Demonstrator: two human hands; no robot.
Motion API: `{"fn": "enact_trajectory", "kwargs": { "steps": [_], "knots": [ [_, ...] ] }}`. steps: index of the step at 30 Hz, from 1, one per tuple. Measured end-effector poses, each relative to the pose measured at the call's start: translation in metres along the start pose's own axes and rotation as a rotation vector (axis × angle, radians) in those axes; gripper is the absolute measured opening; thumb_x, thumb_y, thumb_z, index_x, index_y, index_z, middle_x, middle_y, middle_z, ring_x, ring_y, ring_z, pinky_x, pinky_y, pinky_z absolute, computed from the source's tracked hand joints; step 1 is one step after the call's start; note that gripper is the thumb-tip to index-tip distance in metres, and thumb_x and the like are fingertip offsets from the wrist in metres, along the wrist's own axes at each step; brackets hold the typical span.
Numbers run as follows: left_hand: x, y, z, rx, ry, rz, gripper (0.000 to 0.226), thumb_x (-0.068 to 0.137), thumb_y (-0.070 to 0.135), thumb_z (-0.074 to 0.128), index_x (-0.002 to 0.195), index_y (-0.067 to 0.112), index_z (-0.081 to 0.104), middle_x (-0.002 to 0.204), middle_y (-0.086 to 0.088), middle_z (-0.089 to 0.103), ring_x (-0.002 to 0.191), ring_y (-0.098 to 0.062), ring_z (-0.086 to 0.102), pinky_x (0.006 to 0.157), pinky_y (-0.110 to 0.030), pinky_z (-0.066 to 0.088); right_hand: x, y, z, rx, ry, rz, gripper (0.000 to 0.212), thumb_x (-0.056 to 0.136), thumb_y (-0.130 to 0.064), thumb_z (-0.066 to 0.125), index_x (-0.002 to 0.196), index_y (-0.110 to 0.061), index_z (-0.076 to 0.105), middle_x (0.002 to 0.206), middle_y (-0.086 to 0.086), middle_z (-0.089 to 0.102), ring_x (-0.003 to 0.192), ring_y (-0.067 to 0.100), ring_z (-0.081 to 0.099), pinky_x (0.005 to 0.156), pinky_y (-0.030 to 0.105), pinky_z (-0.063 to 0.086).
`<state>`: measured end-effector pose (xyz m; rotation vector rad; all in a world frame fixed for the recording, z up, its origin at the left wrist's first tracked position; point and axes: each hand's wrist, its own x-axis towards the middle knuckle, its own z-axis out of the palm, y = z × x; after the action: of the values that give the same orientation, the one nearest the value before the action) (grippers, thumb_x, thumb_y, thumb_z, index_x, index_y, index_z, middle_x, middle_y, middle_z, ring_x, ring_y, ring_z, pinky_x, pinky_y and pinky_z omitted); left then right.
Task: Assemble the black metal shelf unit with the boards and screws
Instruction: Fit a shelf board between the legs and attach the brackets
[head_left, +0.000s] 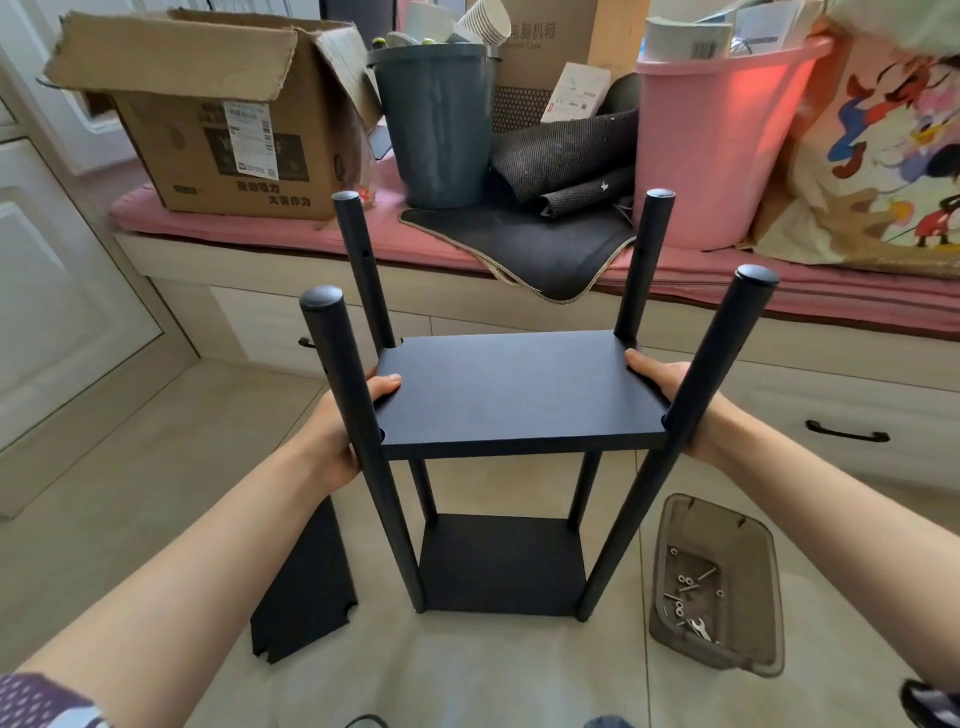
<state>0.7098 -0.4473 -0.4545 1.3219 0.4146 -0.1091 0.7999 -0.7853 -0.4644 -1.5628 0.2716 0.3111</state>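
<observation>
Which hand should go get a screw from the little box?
Probably the right hand: the tray of screws lies on the floor on its side. The left hand could go on holding the middle board, with its thumb on top.

Count of items in view, taken from where I stand.

I count four black poles (685, 441), two boards fitted between them, upper (519, 392) and lower (501, 564), and one loose board (306, 587) on the floor. One small tray (769, 561) holds a scatter of screws (688, 584), too small to number, and one little wrench (700, 627). Behind: one cardboard box (208, 114), one grey bin (436, 124), one pink tub (722, 145). My two hands, left (340, 431) and right (675, 392).
</observation>
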Motion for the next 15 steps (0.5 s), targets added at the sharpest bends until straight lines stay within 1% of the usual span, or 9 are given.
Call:
{"fn": "enact_trajectory", "kwargs": {
  "steps": [2, 3, 5, 7, 11, 15],
  "knots": [
    [0.003, -0.003, -0.001, -0.004, 0.009, 0.001, 0.034, 0.090, 0.035, 0.068, 0.118, 0.019, 0.057, 0.110, -0.012, 0.067, 0.073, -0.019, 0.076, 0.053, -0.027, 0.057, 0.002, 0.003, -0.001, 0.006, 0.013, -0.003, 0.050, 0.086, -0.053, 0.067, 0.108, -0.009, 0.061, 0.089, 0.009, 0.071, 0.055, 0.017, 0.071, 0.042, 0.024, 0.050],
    [0.005, -0.004, -0.001, 0.001, 0.011, 0.006, 0.033, 0.091, 0.034, 0.068, 0.118, 0.020, 0.058, 0.109, -0.011, 0.068, 0.073, -0.018, 0.076, 0.053, -0.027, 0.057, 0.004, 0.005, -0.001, 0.006, 0.013, -0.002, 0.050, 0.086, -0.054, 0.066, 0.107, -0.009, 0.062, 0.084, 0.008, 0.072, 0.055, 0.017, 0.071, 0.042, 0.024, 0.050],
    [0.007, -0.008, -0.003, 0.013, 0.007, 0.015, 0.033, 0.091, 0.034, 0.067, 0.120, 0.020, 0.058, 0.111, -0.011, 0.068, 0.076, -0.020, 0.076, 0.054, -0.027, 0.057, 0.006, 0.009, -0.003, -0.003, 0.000, 0.005, 0.050, 0.086, -0.055, 0.065, 0.105, -0.009, 0.062, 0.072, 0.003, 0.074, 0.056, 0.018, 0.072, 0.043, 0.024, 0.051],
    [0.008, -0.012, -0.004, 0.015, 0.000, 0.017, 0.035, 0.091, 0.033, 0.067, 0.123, 0.021, 0.058, 0.112, -0.011, 0.068, 0.078, -0.020, 0.075, 0.054, -0.027, 0.057, 0.007, 0.014, -0.003, -0.006, -0.014, 0.005, 0.049, 0.087, -0.055, 0.063, 0.103, -0.009, 0.062, 0.066, -0.001, 0.074, 0.056, 0.017, 0.071, 0.043, 0.024, 0.051],
    [0.011, -0.020, -0.007, 0.012, -0.003, 0.005, 0.029, 0.092, 0.034, 0.068, 0.117, 0.023, 0.060, 0.107, -0.010, 0.070, 0.075, -0.018, 0.076, 0.053, -0.027, 0.057, 0.012, 0.024, -0.003, 0.005, -0.019, 0.004, 0.049, 0.087, -0.056, 0.063, 0.104, -0.010, 0.063, 0.069, 0.000, 0.074, 0.058, 0.018, 0.072, 0.045, 0.026, 0.052],
    [0.015, -0.027, -0.009, 0.027, -0.007, -0.005, 0.033, 0.090, 0.036, 0.068, 0.119, 0.022, 0.058, 0.110, -0.011, 0.069, 0.077, -0.019, 0.077, 0.055, -0.028, 0.058, 0.017, 0.032, -0.004, 0.025, -0.034, 0.002, 0.048, 0.087, -0.056, 0.063, 0.104, -0.011, 0.062, 0.070, -0.001, 0.074, 0.059, 0.017, 0.072, 0.045, 0.025, 0.052]
  ]
}}
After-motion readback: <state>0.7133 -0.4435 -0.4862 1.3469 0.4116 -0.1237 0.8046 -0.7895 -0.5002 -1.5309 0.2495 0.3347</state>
